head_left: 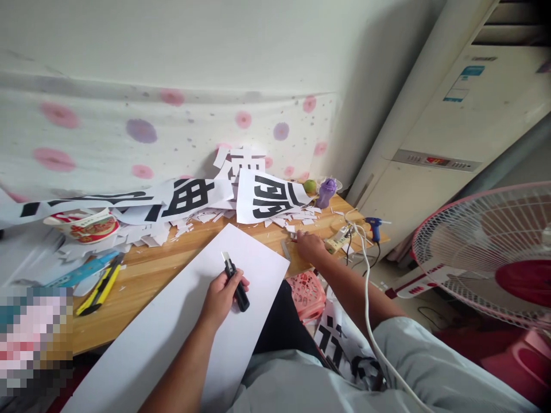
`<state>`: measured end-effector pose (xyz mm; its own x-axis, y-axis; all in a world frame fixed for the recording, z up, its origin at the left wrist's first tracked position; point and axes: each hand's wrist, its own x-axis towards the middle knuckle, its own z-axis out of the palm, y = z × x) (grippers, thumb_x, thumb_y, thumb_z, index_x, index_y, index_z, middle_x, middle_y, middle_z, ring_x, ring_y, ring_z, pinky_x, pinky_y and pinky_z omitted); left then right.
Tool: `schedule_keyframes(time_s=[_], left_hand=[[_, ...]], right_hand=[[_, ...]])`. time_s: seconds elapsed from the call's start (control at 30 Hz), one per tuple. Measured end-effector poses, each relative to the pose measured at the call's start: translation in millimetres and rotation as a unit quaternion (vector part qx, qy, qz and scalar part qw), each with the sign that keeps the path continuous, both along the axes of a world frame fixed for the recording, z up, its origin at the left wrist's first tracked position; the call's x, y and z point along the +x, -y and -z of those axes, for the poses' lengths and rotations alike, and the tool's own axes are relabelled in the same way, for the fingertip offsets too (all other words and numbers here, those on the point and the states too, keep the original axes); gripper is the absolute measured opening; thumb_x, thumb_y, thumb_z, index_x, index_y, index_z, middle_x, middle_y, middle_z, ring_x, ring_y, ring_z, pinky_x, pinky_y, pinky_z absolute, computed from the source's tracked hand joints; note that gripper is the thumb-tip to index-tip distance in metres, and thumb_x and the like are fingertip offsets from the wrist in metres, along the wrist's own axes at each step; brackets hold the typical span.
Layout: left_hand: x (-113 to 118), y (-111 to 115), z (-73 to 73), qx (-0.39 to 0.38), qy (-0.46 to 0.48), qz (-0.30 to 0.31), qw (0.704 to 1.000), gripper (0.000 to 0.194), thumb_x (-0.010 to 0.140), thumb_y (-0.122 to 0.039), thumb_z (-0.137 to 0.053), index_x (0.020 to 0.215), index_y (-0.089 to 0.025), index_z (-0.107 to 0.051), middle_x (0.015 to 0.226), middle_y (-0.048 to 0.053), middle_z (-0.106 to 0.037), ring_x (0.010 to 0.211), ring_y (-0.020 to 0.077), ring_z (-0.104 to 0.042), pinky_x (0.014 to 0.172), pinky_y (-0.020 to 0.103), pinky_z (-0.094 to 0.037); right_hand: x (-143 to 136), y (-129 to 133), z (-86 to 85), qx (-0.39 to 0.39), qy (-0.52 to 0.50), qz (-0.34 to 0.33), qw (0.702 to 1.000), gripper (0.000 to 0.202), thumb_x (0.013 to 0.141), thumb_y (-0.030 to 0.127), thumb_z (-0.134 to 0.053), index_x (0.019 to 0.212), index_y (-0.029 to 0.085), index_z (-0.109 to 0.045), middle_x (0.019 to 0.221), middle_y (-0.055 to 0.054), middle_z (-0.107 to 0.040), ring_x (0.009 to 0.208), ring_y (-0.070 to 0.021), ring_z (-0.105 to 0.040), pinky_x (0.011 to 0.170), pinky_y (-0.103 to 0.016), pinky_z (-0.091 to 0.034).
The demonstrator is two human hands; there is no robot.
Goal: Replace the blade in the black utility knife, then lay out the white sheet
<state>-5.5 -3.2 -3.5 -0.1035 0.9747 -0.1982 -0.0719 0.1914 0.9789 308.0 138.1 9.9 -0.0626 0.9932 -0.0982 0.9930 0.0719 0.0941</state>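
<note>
My left hand (224,292) is closed around a black utility knife (236,281) with its blade out, over a large white board (189,321). The board lies slantwise across the table's front edge. At the right part of the table, my right hand (310,248) rests with its fingers bent near small white scraps; what its fingertips hold, if anything, is too small to make out. A thin metal blade or ruler (284,250) lies just left of that hand.
Printed sheets (269,198) and paper scraps cover the table's back. A bowl (94,226) and yellow knife (101,287) are left. Purple bottle (326,193), power strip (337,241), glue gun (376,228) and white cable (367,287) are right, beside a fan (495,258). A pink basket (306,295) is below.
</note>
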Motion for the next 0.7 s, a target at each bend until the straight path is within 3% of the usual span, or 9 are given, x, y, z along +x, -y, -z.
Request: schedule_keyframes(time_s=[0.27,0.47,0.6,0.7], left_hand=[[-3.9,-1.0,3.0,0.006,-0.012,0.009,1.0,0.059,0.085,-0.073,-0.079,0.103,-0.017,-0.075,0.095,0.011,-0.081,0.082,0.0251,-0.078,0.057,0.025,-0.052],[-3.9,-1.4,2.4,0.008,-0.015,0.013,1.0,0.061,0.084,-0.073,-0.08,0.104,-0.016,-0.075,0.097,0.013,-0.081,0.083,0.0259,-0.077,0.056,0.025,-0.051],[-2.6,-0.6,0.8,0.007,-0.002,0.01,1.0,0.062,0.082,-0.074,-0.081,0.106,-0.017,-0.074,0.095,0.012,-0.081,0.082,0.0266,-0.077,0.058,0.027,-0.054],[-1.2,0.3,-1.6,0.006,-0.012,0.009,1.0,0.062,0.083,-0.074,-0.08,0.105,-0.017,-0.074,0.093,0.012,-0.08,0.081,0.0266,-0.078,0.058,0.027,-0.054]], right_hand=[[-8.3,25.7,4.2,0.017,0.008,-0.025,1.0,0.059,0.108,0.014,-0.031,0.164,0.003,-0.043,0.133,-0.034,-0.067,0.117,-0.0381,-0.073,0.096,-0.051,-0.058],[-5.7,59.7,-6.1,0.001,-0.003,-0.048,0.999,0.055,0.104,0.015,-0.04,0.157,0.003,-0.051,0.123,-0.032,-0.071,0.111,-0.0377,-0.074,0.093,-0.048,-0.06],[12.4,99.8,-19.2,-0.02,-0.013,-0.062,0.998,0.044,0.1,0.017,-0.052,0.142,0.01,-0.066,0.118,-0.026,-0.076,0.103,-0.0358,-0.077,0.088,-0.044,-0.06],[33.7,122.1,-34.1,-0.047,-0.02,-0.06,0.997,0.027,0.102,0.026,-0.057,0.111,0.02,-0.081,0.099,-0.02,-0.08,0.093,-0.0346,-0.079,0.083,-0.042,-0.059]])
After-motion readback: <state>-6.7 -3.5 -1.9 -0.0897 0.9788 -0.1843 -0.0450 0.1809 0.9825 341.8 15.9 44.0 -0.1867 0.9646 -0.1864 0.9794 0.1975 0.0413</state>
